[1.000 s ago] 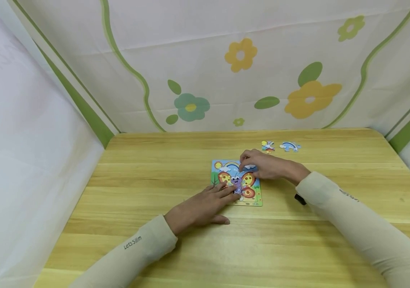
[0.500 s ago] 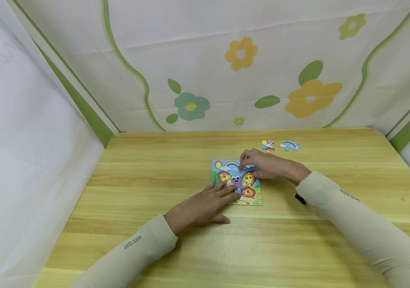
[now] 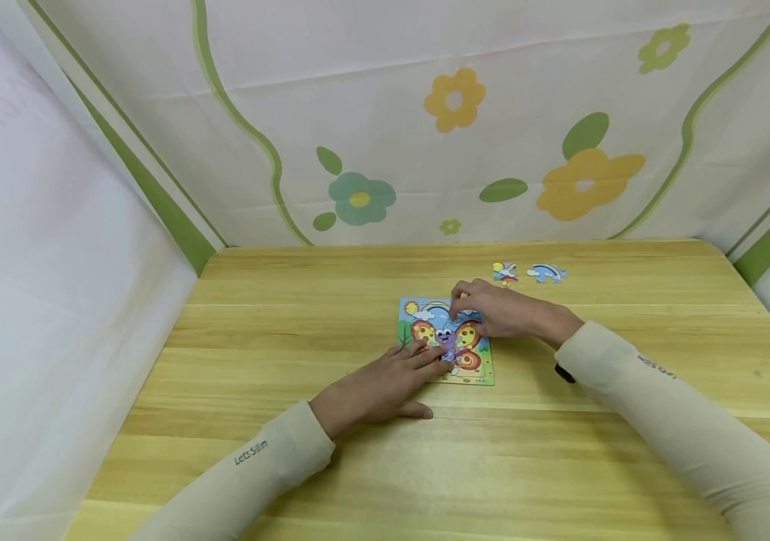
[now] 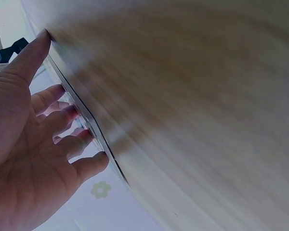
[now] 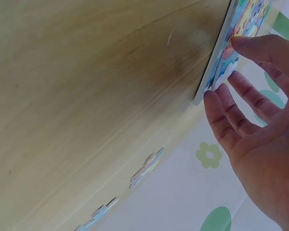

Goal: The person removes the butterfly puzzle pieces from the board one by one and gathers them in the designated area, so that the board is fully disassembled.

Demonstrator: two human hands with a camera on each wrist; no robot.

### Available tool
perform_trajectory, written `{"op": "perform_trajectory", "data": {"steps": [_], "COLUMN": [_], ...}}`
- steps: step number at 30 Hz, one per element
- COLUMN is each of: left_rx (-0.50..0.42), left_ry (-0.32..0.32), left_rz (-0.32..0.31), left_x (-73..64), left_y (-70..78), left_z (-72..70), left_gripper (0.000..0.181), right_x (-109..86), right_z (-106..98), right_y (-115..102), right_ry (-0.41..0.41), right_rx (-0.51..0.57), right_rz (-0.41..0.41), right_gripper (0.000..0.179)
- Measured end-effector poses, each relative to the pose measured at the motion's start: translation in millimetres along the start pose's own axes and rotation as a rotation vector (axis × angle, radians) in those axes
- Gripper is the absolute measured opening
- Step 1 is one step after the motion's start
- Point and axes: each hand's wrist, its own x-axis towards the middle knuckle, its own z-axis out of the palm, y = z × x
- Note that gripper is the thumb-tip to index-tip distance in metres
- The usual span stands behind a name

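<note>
Left hand (image 3: 385, 387) spread, the person rests its fingertips on the lower left of a flat, nearly square, multicoloured puzzle board (image 3: 487, 377), thumb on the yellow wood-grain table (image 3: 276, 323). Its printed purple butterfly (image 3: 448, 342) points head-first toward the table's far edge; that hand covers the lower left wing. Bent over the upper right corner, the right hand (image 3: 501, 310) touches the board; whether it pinches a piece cannot be told. Beyond lie a yellow, white and red jigsaw piece (image 3: 505, 273) and a blue rainbow piece (image 3: 547, 273), long axis sideways.
</note>
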Motion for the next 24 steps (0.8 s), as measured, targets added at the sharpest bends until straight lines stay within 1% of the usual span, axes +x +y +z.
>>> {"op": "perform_trajectory", "data": {"steps": [9, 24], "left_rx": [0.003, -0.009], "left_ry": [0.004, -0.001], "left_rz": [0.002, -0.006], "left_x": [-0.4, 0.3], "left_y": [0.7, 0.5], "left_z": [-2.1, -0.3], "left_gripper": [0.078, 0.078], "right_x": [0.7, 2.7], "right_z": [-3.5, -4.5], "right_y": [-1.4, -2.1], "right_ry": [-0.024, -0.044], "right_rx": [0.016, 0.027], "right_rz": [0.029, 0.04], "right_gripper": [0.032, 0.032]}}
